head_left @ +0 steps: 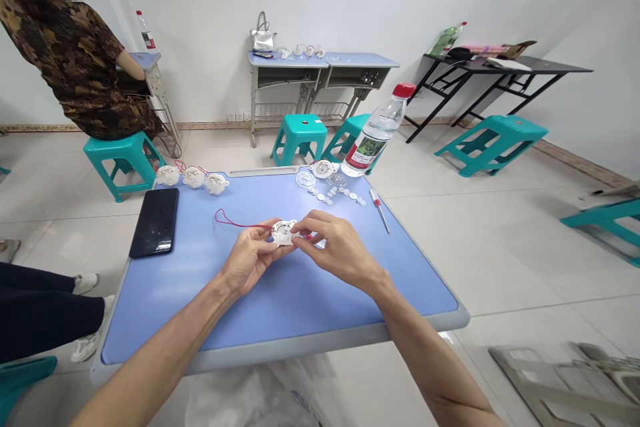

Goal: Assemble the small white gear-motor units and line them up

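Over the middle of the blue desk [210, 320], my left hand [254, 255] grips a small round white plastic housing [283, 232] with a red wire loop [230, 222] trailing left. My right hand [333, 245] has its thumb and fingertips pinched at the housing's right side; whether they hold a small part is hidden. Beyond the hands lie several small white round pieces [330, 197], a clear plastic cover [305, 179] and another round housing [323, 169]. A screwdriver [380, 211] with a red-and-clear handle lies at the right edge.
A black phone [155, 222] lies at the left, near several finished-looking white housings [193, 177]. A water bottle [377, 133] stands at the far right corner. Green stools [299, 133] and other desks [285, 61] are beyond. A person [75, 67] sits at the far left.
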Demonstrator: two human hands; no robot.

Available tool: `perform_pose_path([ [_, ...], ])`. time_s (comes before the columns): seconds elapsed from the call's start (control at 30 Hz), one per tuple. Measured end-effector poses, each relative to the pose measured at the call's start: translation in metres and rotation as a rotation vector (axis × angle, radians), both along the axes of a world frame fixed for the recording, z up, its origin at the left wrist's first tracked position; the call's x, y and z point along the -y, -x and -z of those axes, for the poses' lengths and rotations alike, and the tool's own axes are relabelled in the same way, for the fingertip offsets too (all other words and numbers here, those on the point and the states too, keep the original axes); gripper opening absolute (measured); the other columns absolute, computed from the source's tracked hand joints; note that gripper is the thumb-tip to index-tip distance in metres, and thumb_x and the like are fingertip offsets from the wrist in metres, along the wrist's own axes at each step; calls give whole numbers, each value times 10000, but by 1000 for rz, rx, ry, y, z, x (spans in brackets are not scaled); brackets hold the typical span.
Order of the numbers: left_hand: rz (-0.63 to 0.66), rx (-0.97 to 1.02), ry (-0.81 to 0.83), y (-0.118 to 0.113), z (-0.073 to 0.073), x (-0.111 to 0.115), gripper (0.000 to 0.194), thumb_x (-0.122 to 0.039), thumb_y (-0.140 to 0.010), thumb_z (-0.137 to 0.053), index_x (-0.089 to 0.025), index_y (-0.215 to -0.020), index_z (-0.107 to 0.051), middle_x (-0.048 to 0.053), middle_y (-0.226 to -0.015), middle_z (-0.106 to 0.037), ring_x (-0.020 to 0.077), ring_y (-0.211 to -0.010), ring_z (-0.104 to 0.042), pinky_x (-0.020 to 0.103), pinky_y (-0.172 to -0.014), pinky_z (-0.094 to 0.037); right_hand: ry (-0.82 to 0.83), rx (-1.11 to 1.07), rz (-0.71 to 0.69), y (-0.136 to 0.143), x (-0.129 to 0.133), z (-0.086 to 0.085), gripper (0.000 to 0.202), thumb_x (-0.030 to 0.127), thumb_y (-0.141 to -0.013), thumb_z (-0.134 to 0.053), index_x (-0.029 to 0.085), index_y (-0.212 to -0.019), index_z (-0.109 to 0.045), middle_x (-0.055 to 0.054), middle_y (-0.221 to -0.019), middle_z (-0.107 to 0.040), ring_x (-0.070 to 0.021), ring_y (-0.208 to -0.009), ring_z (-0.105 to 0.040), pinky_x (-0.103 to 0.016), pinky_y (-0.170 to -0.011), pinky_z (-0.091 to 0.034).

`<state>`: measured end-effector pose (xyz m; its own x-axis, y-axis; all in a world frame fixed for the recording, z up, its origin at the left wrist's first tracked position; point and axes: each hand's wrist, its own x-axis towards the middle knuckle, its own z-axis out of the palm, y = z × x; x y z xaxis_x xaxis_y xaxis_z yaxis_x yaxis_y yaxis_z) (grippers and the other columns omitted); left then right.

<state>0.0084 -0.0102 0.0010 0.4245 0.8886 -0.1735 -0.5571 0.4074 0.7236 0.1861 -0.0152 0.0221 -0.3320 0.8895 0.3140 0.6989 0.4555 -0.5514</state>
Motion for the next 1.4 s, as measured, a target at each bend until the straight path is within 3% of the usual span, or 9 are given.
perform_pose_path([
  [0.43, -43, -82, 27, -1, -4, 2, 386, 17, -693, -617, -132, -1049, -623, 73, -1098, -651, 184, -998, -623, 413, -1003, -447, 33, -62, -61, 7, -2, 2, 176, 195, -833, -592, 217, -974, -694, -44, -906, -599, -149, -794, -583, -250, -611, -541],
  [0.7, -104, -151, -3, -5, -3, 5, 400, -36, -697, -664, -119, -1082, -595, 119, -1207, -590, 253, -1128, -576, 438, -990, -451, 11, -11, -28, 11, -2, 6, 104, 227, -835, -613, 226, -911, -683, -34, -882, -602, -146, -767, -574, -253, -611, -520],
  [0.93, -103, -186, -80, -8, 2, 4, 353, -101, -690, -712, -125, -1031, -624, 101, -1128, -630, 235, -996, -643, 453, -953, -469, 8, -8, -36, 12, -2, 7, 90, 173, -821, -605, 205, -875, -670, -30, -853, -597, -145, -767, -570, -260, -653, -509],
  [1.23, -148, -205, -53, -13, 7, 3, 425, -102, -711, -683, -117, -1118, -562, 125, -1129, -643, 220, -966, -655, 431, -918, -499, -14, 14, -43, 12, -2, 9, 57, 169, -822, -597, 191, -848, -643, -36, -831, -596, -148, -749, -573, -259, -654, -490],
  [1.4, -110, -191, -73, -11, 7, 4, 387, -130, -713, -696, -115, -1086, -594, 123, -1166, -632, 223, -1001, -643, 415, -938, -489, -22, 27, -40, 12, 0, 8, 65, 151, -819, -591, 193, -842, -636, -32, -822, -601, -150, -756, -574, -254, -649, -479],
])
